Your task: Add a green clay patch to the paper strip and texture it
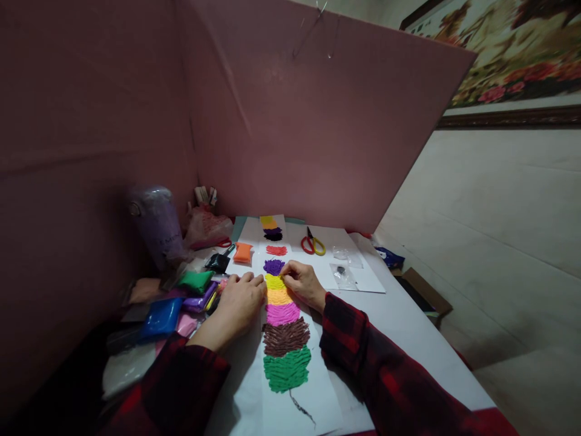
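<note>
White table (408, 321), pink partition (318, 121) behind. My left hand (238, 303) lies flat, fingers relaxed, on the paper strip (318, 399); my right hand (302, 281) pinches at its yellow clay patch (273, 281). Scissors (312, 244) lie beyond.

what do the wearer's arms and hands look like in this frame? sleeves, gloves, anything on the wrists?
Both arms wear long sleeves in a red and black check, flannel-like, reaching to the wrists. The left hand and right hand are bare: no gloves. No rings, watch or bands can be made out, though the light is dim. The left sleeve bunches at the cuff; the right sleeve runs out of the lower right corner.
</note>
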Action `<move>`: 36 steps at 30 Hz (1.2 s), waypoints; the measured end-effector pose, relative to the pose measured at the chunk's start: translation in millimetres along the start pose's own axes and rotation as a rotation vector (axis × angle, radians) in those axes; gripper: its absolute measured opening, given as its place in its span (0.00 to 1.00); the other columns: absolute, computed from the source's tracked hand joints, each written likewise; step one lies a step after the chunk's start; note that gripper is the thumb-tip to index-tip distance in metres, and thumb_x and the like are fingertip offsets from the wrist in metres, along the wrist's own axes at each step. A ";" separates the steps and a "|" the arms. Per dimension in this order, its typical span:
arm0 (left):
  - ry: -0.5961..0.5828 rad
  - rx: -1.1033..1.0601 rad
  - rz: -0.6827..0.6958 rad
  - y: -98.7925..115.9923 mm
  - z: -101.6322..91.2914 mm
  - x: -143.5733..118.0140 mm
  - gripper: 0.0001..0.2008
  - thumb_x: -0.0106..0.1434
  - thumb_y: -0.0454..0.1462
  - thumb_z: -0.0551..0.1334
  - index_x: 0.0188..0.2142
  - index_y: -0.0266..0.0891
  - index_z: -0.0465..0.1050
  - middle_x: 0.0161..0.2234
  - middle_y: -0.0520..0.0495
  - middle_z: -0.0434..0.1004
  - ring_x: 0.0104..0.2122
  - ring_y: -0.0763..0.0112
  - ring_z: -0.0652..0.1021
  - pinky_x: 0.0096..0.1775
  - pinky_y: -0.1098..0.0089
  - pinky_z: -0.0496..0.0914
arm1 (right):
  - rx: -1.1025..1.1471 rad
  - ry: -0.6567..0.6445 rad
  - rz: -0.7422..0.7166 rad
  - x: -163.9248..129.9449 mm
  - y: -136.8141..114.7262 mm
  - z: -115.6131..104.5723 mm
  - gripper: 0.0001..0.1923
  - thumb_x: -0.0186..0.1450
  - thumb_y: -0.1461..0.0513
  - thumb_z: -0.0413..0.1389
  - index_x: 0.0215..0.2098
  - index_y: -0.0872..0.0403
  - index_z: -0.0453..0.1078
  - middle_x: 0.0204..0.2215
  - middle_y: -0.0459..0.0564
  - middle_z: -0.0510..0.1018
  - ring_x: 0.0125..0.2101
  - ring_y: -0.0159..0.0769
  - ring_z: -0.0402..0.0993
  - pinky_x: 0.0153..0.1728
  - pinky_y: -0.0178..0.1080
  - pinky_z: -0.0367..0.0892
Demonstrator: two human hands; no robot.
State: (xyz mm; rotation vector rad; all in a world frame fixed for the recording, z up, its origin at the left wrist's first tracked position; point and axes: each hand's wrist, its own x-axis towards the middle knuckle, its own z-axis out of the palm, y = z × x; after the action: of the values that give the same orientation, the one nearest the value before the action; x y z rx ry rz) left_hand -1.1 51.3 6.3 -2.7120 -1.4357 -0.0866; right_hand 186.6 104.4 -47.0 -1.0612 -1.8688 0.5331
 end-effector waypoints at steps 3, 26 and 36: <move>0.002 -0.002 0.002 -1.0 2.3 0.4 0.09 0.65 0.32 0.55 0.43 0.37 0.73 0.45 0.40 0.76 0.45 0.54 0.72 0.38 0.60 0.60 | -0.001 -0.004 0.001 -0.3 -0.9 -0.5 0.10 0.54 0.72 0.50 0.25 0.54 0.71 0.24 0.45 0.76 0.25 0.31 0.69 0.29 0.32 0.64; 0.018 0.000 0.007 -0.3 2.5 0.0 0.11 0.67 0.33 0.53 0.44 0.37 0.73 0.44 0.41 0.77 0.45 0.55 0.72 0.38 0.61 0.58 | -0.022 -0.061 -0.016 -6.5 -8.4 -5.9 0.10 0.53 0.71 0.50 0.25 0.55 0.71 0.22 0.44 0.75 0.23 0.30 0.68 0.27 0.32 0.63; 0.017 0.004 0.005 -0.1 1.8 -1.3 0.09 0.67 0.33 0.54 0.41 0.37 0.73 0.43 0.41 0.77 0.44 0.57 0.72 0.37 0.62 0.59 | -0.029 -0.073 -0.025 -10.7 -8.6 -6.7 0.09 0.53 0.71 0.50 0.26 0.54 0.71 0.23 0.45 0.76 0.24 0.31 0.69 0.28 0.32 0.64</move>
State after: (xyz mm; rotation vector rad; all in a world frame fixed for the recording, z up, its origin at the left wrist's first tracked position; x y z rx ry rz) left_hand -1.9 50.4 4.4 -2.7049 -1.4230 -0.1053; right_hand 190.9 90.4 -42.8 -1.0479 -1.9567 0.5380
